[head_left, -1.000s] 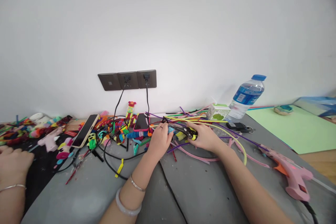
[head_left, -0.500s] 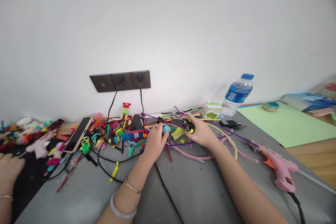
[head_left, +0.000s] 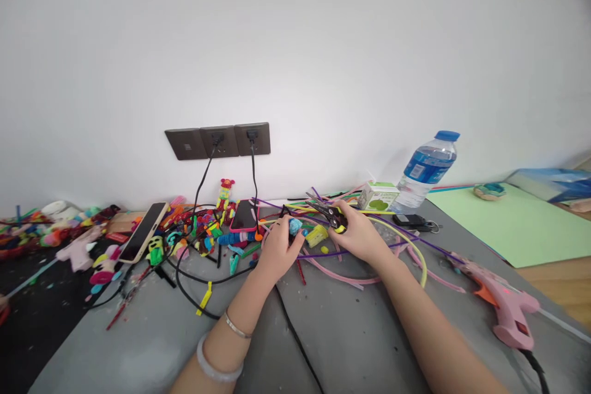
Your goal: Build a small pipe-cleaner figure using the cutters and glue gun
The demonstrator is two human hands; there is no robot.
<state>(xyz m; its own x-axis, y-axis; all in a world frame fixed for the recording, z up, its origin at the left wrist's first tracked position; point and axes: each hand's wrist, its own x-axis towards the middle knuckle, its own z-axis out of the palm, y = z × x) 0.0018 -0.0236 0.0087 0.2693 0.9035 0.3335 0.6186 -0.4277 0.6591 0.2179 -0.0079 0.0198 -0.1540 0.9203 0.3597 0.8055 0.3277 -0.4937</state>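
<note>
Between the fingertips of my left hand (head_left: 279, 250) is a small light-blue fuzzy piece (head_left: 294, 226), its shape partly covered by the fingers. My right hand (head_left: 362, 235) grips scissors (head_left: 329, 212) with black and yellow handles; the blades point up and left, spread apart, clear of the blue piece. Between the hands lies a yellow fuzzy bundle (head_left: 316, 235), with a small yellow bit (head_left: 324, 250) just in front of it. Long pink, purple and yellow pipe cleaners (head_left: 418, 252) spread under and around both hands.
On the right are a pink glue gun (head_left: 505, 301), a water bottle (head_left: 427, 169), a small green-white box (head_left: 378, 196) and green paper (head_left: 530, 228). Leftward lie phones (head_left: 145, 231), colourful pipe-cleaner figures (head_left: 225, 194) and another glue gun (head_left: 77, 251). Black cables (head_left: 295, 332) cross the table.
The scissor blades have opened and tilted upward. The view has shifted slightly left, and another person's hand at the left edge has gone mostly out of sight.
</note>
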